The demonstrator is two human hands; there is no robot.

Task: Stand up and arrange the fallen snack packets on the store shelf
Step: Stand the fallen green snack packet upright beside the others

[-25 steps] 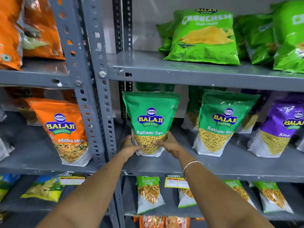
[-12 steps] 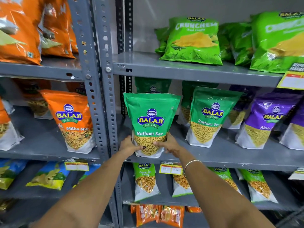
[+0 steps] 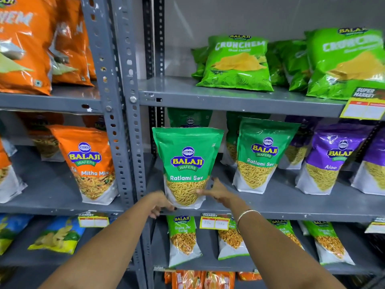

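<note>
A green Balaji Ratlami Sev packet (image 3: 187, 163) stands upright at the left end of the grey middle shelf (image 3: 281, 201), close to its front edge. My left hand (image 3: 161, 203) hangs at the packet's lower left corner by the shelf lip, fingers loose and drooping. My right hand (image 3: 216, 191) is at the lower right corner with its fingers spread; the thumb rests on the packet's front. Neither hand grips the packet. A second Ratlami Sev packet (image 3: 260, 155) stands upright to the right, and another green packet behind the first is mostly hidden.
Purple Aloo packets (image 3: 331, 159) stand further right. Light green Crunchem bags (image 3: 237, 63) lean on the shelf above. A perforated grey upright (image 3: 125, 122) separates the left bay, where an orange Mitha Mix packet (image 3: 89, 163) stands. Small packets (image 3: 183, 238) and a yellow price tag (image 3: 214, 223) sit below.
Both hands have let go of the packet's base: the left has dropped to the shelf edge, the right has spread its fingers. The packet stays standing.
</note>
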